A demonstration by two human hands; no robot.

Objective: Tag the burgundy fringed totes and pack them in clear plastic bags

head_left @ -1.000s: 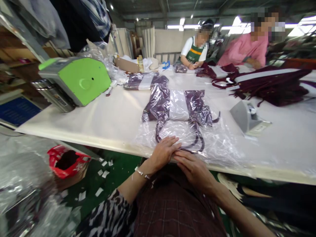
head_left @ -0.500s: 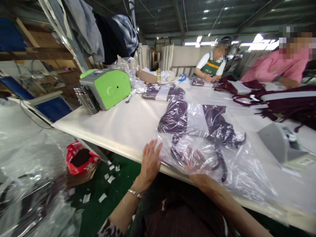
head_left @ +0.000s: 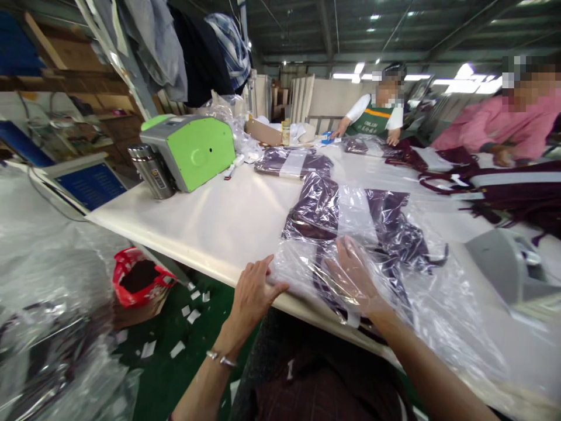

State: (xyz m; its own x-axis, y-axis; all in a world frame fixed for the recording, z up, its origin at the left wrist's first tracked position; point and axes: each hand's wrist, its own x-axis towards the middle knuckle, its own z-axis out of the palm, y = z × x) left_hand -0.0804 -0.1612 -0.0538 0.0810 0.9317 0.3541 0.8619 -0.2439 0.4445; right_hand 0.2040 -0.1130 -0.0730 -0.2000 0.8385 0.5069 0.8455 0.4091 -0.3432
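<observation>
A folded dark maroon garment (head_left: 394,219) with a white paper band (head_left: 356,213) lies in a clear plastic bag (head_left: 442,304) at the table's front edge. Under the bag's clear film, my right hand (head_left: 353,272) rests on the garment's lower part, its fingers stretched out; whether it is inside the bag's mouth I cannot tell for sure. My left hand (head_left: 252,292) is at the table edge by the bag's left corner, its thumb apart from the bent fingers. The fingertips are close to the film, with no clear grip on it.
Another bagged garment (head_left: 315,164) lies farther back on the white table (head_left: 210,222). A green-and-grey machine (head_left: 201,152) and a steel flask (head_left: 151,172) stand left, a grey dispenser (head_left: 504,263) right. Two co-workers stand across the table near maroon garments (head_left: 517,193). A red bag (head_left: 131,280) sits below.
My right hand has moved forward and up over the garment beneath the film. The left hand has shifted slightly left and down, its thumb now spread. The co-worker in green has moved their hands apart.
</observation>
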